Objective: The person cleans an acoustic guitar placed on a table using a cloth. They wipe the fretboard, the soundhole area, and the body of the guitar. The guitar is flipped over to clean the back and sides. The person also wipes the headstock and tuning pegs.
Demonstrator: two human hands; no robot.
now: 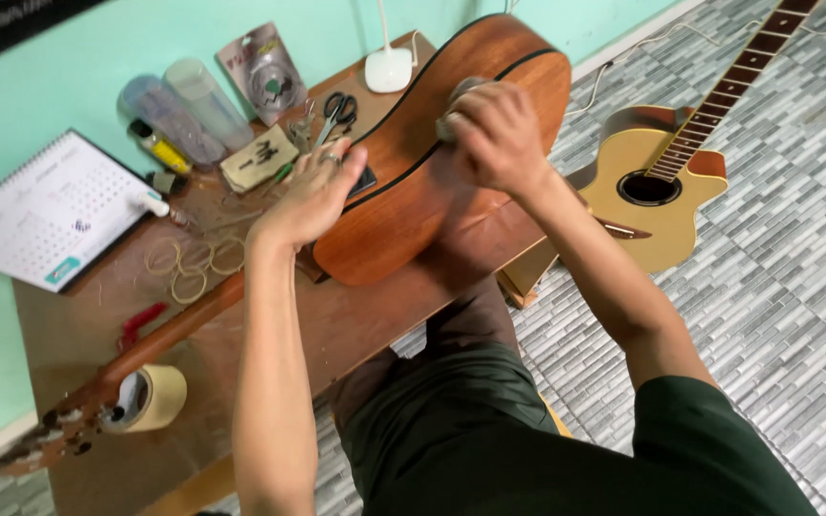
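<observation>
A brown wooden guitar body (403, 205) lies back-up on the wooden table (336, 330), its neck (169, 330) running toward the lower left. My left hand (313, 196) rests on the body's near-left edge, fingers spread, a ring on one finger. My right hand (494, 134) presses a small grey pad (456, 96) against the upper part of the guitar's back, fingers curled over it.
Scissors (339, 110), a tape roll (150, 399), rubber bands (193, 263), red pliers (141, 323), bottles (184, 115), a spiral calendar (45, 215) and a white lamp base (389, 69) lie on the table. A yellow guitar (657, 186) lies on the tiled floor at right.
</observation>
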